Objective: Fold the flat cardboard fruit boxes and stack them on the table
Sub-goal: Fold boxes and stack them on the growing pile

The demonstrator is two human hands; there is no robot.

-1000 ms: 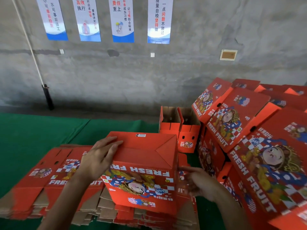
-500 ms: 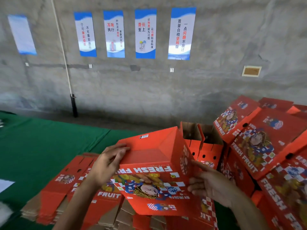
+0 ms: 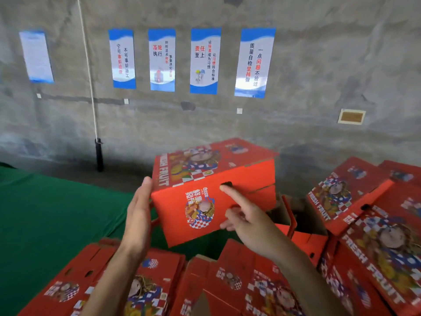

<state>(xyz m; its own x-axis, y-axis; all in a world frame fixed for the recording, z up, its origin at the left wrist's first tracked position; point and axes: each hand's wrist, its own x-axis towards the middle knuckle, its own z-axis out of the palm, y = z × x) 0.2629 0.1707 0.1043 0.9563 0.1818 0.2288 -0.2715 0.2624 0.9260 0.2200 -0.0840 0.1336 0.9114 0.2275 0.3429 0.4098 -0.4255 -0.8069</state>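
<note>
Left hand [image 3: 139, 215]: flat, fingers straight, pressed against folded box [image 3: 205, 201] side.
Right hand [image 3: 246, 218]: forefinger extended to handle hole, others curled.
Below: flat boxes [image 3: 145, 281].
Right: folded stack [image 3: 376, 236].

Desk [image 3: 57, 213]: covered in green cloth, reaching back to the grey wall.
Near edge: flat red boxes [image 3: 145, 281] lie in overlapping piles on the cloth.
Right side: folded boxes [image 3: 376, 236] stacked in a leaning heap.
Between them: open-topped boxes [image 3: 303, 226], brown insides showing.
</note>
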